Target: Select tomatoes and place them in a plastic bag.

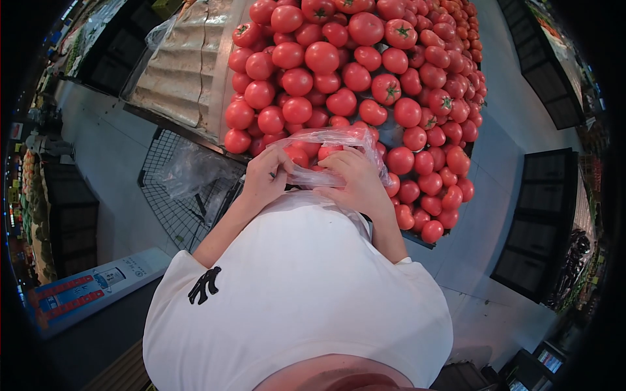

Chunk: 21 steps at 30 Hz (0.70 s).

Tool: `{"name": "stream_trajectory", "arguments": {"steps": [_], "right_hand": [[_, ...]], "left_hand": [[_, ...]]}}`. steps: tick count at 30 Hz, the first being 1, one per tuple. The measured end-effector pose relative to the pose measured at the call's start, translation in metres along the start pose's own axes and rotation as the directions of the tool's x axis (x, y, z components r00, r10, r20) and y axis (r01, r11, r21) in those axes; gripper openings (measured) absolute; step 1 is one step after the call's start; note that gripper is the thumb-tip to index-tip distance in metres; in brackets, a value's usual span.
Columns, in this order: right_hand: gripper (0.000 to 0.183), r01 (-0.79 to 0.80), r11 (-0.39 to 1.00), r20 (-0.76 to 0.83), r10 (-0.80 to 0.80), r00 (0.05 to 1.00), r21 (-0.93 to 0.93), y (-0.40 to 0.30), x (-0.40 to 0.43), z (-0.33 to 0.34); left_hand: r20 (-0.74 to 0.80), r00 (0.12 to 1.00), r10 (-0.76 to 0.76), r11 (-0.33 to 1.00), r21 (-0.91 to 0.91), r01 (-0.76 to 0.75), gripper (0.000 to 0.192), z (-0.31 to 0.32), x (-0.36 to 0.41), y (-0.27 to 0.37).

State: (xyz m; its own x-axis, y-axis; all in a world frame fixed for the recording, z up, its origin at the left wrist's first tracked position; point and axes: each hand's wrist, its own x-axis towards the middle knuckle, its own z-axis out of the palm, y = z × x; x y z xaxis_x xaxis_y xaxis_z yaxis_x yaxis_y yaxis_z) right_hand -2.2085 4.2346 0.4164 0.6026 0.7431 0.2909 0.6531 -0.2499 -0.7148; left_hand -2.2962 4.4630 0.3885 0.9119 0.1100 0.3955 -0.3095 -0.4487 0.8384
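Note:
A thin clear plastic bag (318, 180) is stretched between my two hands at the near edge of the tomato display. My left hand (266, 175) grips its left side, a ring with a green stone on one finger. On the opposite side, my right hand (356, 178) has its fingers bent over the film. Red tomatoes (297, 156) show at the bag's mouth and through the plastic; I cannot tell how many are inside it. Beyond the bag rises a large heap of tomatoes (322, 57), some with green calyxes.
A wire shopping cart (168, 205) holding crumpled clear plastic (193, 168) stands at left. Corrugated liner (171, 83) covers the display left of the heap. A printed box (98, 288) is at lower left. Dark produce stands (538, 220) line the aisle floor (494, 161) on the right.

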Motion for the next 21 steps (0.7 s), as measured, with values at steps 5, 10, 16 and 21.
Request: {"name": "stream_trajectory", "arguments": {"steps": [5,10,16,21], "right_hand": [[0.035,0.066,0.998,-0.036,-0.066,0.997,0.008,-0.014,0.007,0.013],[0.023,0.145,0.989,0.046,-0.146,0.988,0.025,-0.007,0.002,0.003],[0.018,0.134,0.988,-0.018,-0.133,0.991,0.072,-0.009,-0.006,0.003],[0.02,0.139,0.988,-0.059,-0.135,0.989,0.063,-0.01,-0.006,0.003]], "left_hand": [[0.06,0.967,0.247,0.968,0.031,-0.249,0.027,0.0,0.014,0.019],[0.023,0.909,0.416,0.909,0.02,-0.417,0.027,0.0,0.021,0.016],[-0.122,0.924,-0.362,0.888,-0.345,0.303,0.027,0.002,0.018,-0.025],[0.099,0.792,-0.602,0.756,-0.249,0.606,0.058,0.004,0.018,-0.05]]}}
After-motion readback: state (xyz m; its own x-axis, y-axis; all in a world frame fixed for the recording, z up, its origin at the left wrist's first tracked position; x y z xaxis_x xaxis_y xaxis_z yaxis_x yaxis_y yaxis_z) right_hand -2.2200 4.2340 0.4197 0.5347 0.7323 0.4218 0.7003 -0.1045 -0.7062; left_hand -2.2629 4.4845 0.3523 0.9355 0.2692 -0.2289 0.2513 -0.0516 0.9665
